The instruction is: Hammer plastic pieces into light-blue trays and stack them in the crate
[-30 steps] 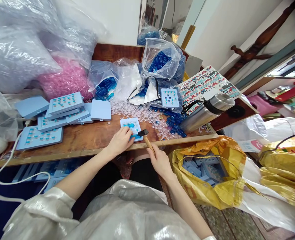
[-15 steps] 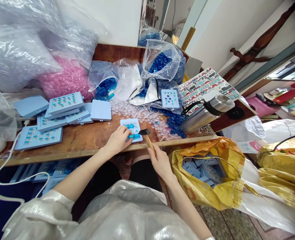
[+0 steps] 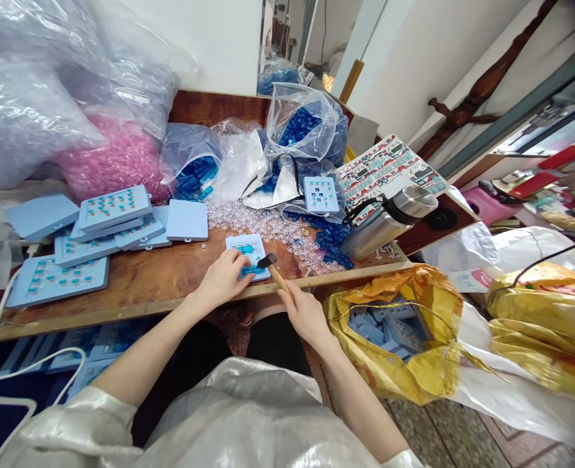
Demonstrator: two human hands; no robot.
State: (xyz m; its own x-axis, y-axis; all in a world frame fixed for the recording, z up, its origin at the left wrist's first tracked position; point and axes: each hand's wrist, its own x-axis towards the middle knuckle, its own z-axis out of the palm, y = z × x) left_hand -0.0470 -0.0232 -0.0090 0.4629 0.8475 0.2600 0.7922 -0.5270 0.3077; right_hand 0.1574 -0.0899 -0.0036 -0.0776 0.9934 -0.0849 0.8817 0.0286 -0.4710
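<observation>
Head view, the only one.

Left hand rests on the near part of a small blue board, which lies flat on the table close to the front edge. Fingers are bent, tips down on the board at a blue piece. Pinching or just pressing, cannot tell. Probably it pins board and piece so they don't slide.

Right hand is below the table edge, fingers closed round the wooden handle of a hammer. Grip is low on the handle. The dark head sits just over the board's right corner, right beside the left fingertips. The angle looks set for short taps.

Supplies sit within reach: clear rings spread behind the board, loose blue pieces to the right, a flask lying on its side past them. A stack of boards is to the left, well apart. A yellow bag stands open on the floor beside the right knee with blue boards inside.

Open room: bare wood left of the board up to the stack. On the right, rings and pieces crowd in. The board is near the table's front edge, so little margin there. Hammer head and left fingers are very close.
</observation>
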